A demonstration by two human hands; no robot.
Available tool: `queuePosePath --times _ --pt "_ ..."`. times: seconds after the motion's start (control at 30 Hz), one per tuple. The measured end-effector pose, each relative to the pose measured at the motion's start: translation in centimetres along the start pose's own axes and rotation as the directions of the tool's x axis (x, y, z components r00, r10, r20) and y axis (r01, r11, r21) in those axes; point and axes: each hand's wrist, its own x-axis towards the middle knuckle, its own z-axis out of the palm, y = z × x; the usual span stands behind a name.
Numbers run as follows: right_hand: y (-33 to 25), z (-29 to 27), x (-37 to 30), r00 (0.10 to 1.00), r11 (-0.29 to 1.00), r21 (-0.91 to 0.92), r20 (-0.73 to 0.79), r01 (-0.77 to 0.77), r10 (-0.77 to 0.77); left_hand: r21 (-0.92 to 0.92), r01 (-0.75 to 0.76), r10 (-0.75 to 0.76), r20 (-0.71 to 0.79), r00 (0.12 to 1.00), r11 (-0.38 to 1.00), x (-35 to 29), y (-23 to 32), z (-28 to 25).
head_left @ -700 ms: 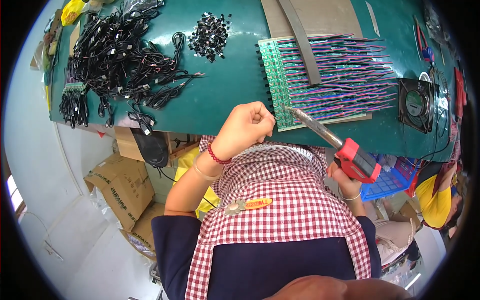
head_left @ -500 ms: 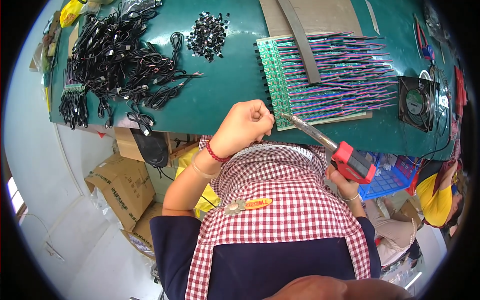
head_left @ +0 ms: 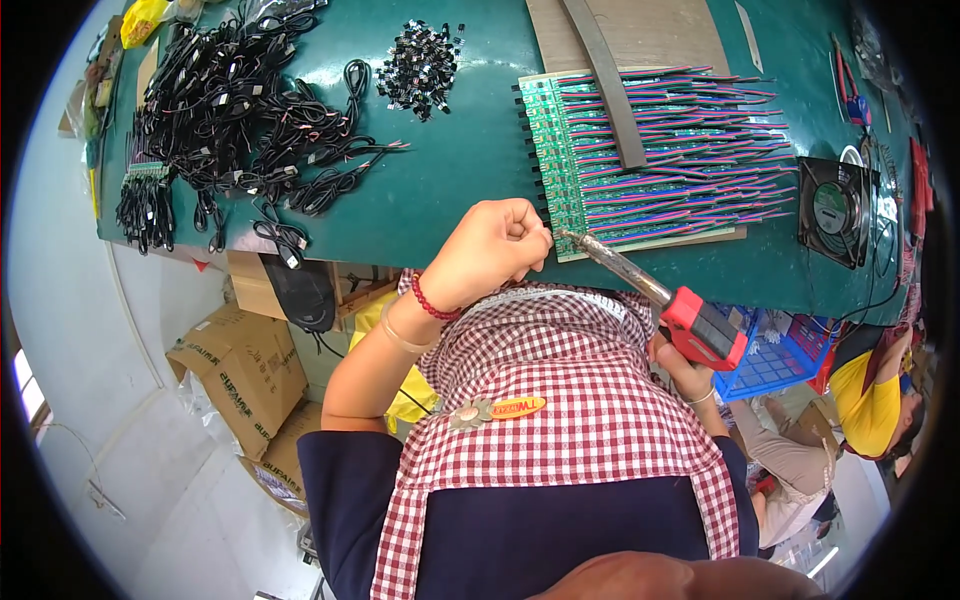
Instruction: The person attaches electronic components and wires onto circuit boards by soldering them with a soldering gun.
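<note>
A red and black soldering iron (head_left: pixel 700 325) is in my right hand (head_left: pixel 684 370), whose fingers wrap round its handle and are partly hidden by it. Its metal tip reaches left to the near left corner of a green circuit board panel (head_left: pixel 571 200). Beside that corner, my left hand (head_left: pixel 493 250) is closed in a pinch; whatever sits between the fingertips is hidden. Rows of red, blue and black wires (head_left: pixel 690 160) run rightward from the panel. Small black parts line its left edge. Across the wires lies a flat grey bar (head_left: pixel 608 90).
Bundled black cables (head_left: pixel 215 110) cover the table's left side. A pile of small black components (head_left: pixel 420 70) lies mid-table. To the right stand a black fan (head_left: pixel 836 210) and pliers (head_left: pixel 850 95). A blue basket (head_left: pixel 775 360) sits below the edge, with another person at far right.
Both hands and the iron stay almost in place, the tip still at the panel's near corner. The view has shifted slightly. The person at far right has moved a little.
</note>
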Motion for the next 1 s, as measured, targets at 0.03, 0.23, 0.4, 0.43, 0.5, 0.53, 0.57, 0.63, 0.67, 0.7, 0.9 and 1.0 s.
queuePosePath --times 0.03,0.23,0.4,0.43,0.5,0.53,0.57,0.63,0.67,0.7,0.9,1.0 --pt "0.3 -0.3 -0.1 0.999 0.999 -0.046 0.047 -0.011 0.013 0.006 -0.002 0.002 0.000 1.000 1.000 0.0 0.0 0.0" --pt "-0.4 0.4 -0.2 0.997 0.997 -0.060 0.067 -0.041 0.045 0.020 0.003 -0.003 -0.010 1.000 1.000 0.1 -0.1 0.1" --pt "-1.1 0.6 -0.1 0.989 0.988 -0.101 0.070 -0.120 0.127 0.033 -0.011 0.012 -0.027 1.000 0.999 0.0 0.1 0.2" --pt "-1.7 0.9 0.0 0.987 0.985 -0.100 0.063 -0.143 0.150 0.037 -0.019 0.020 -0.029 0.999 0.999 0.0 0.1 0.2" --pt "-2.0 1.1 0.0 0.983 0.981 -0.099 0.058 -0.167 0.173 0.045 -0.017 0.019 -0.030 0.999 0.999 0.0 0.0 0.2" --pt "-1.9 1.1 -0.1 0.984 0.982 -0.099 0.057 -0.162 0.168 0.052 -0.015 0.017 -0.031 0.999 0.999 0.0 -0.1 0.3" --pt "-1.8 1.0 -0.2 0.985 0.983 -0.098 0.056 -0.158 0.163 0.052 -0.016 0.017 -0.032 0.999 0.999 0.0 -0.1 0.3" --pt "-1.6 0.8 -0.4 0.987 0.985 -0.099 0.065 -0.142 0.149 0.054 -0.018 0.020 -0.034 0.999 0.998 0.0 -0.1 0.3" --pt "-1.6 0.8 -0.5 0.988 0.987 -0.100 0.073 -0.128 0.136 0.052 -0.018 0.019 -0.034 0.999 0.999 0.0 -0.1 0.2" --pt "-1.7 0.9 -0.7 0.988 0.986 -0.101 0.074 -0.129 0.137 0.053 -0.013 0.015 -0.038 0.999 0.998 -0.1 -0.1 0.2" --pt "-2.0 1.3 -0.5 0.997 0.996 0.060 -0.001 -0.071 0.072 0.065 -0.018 0.021 -0.044 0.999 0.998 0.0 -0.1 0.4" --pt "-1.6 1.2 -0.6 0.996 0.996 0.035 -0.004 -0.086 0.086 0.055 -0.020 0.022 -0.041 0.999 0.998 0.1 0.2 0.3"
